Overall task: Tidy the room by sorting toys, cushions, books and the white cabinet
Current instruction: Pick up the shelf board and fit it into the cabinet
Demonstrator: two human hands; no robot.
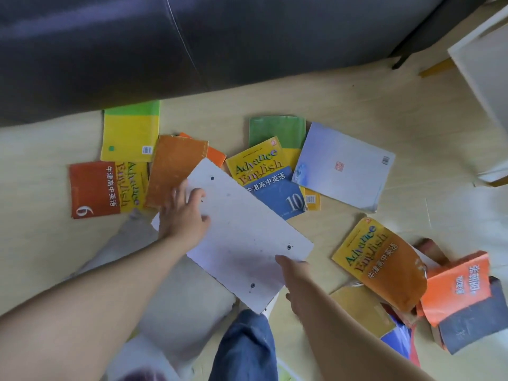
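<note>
A white board [242, 237] with small screw holes is held tilted above the floor. My left hand [184, 215] grips its upper left edge, thumb on top. My right hand [295, 281] holds its lower right edge from beneath. Several books lie scattered on the floor around it: a red and yellow one [101, 188], an orange one [173, 166], a yellow-green one [132, 133], a yellow and blue English book [266, 177], a pale blue one [346, 166] and a yellow-orange one [382, 259].
A dark sofa [192, 45] runs along the back. A white cabinet [486, 78] stands at the right edge. More books [461, 301] pile at the lower right. A grey cushion [170, 292] lies under my left arm, my leg [247, 345] beside it.
</note>
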